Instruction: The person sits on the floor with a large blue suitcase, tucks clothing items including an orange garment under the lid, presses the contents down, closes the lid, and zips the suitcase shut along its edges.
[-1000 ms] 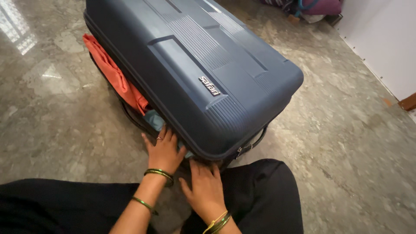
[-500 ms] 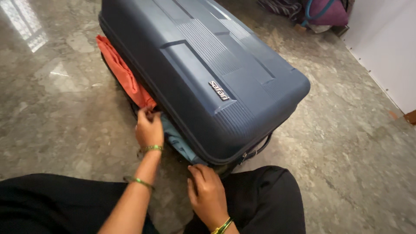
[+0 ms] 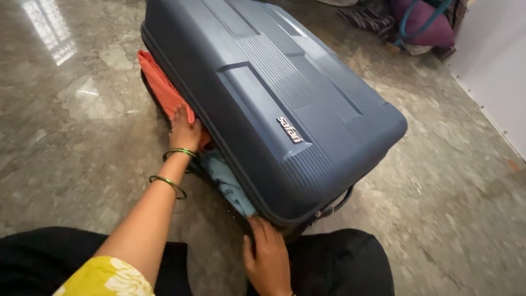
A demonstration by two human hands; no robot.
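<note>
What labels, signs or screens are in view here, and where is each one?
Badge: small slanted silver nameplate on the blue suitcase lid, near the end closest to the person.
No signs, screens or packages show.

You have one view only, from the camera on your head. It looks steeply down and forward, close over your lap, and takes in your left hand (image 3: pixel 185 130), your right hand (image 3: pixel 268 257), the blue suitcase (image 3: pixel 285 93) ahead, the marble floor (image 3: pixel 71 115) around it and a white wall (image 3: pixel 493 60) at upper right.
</note>
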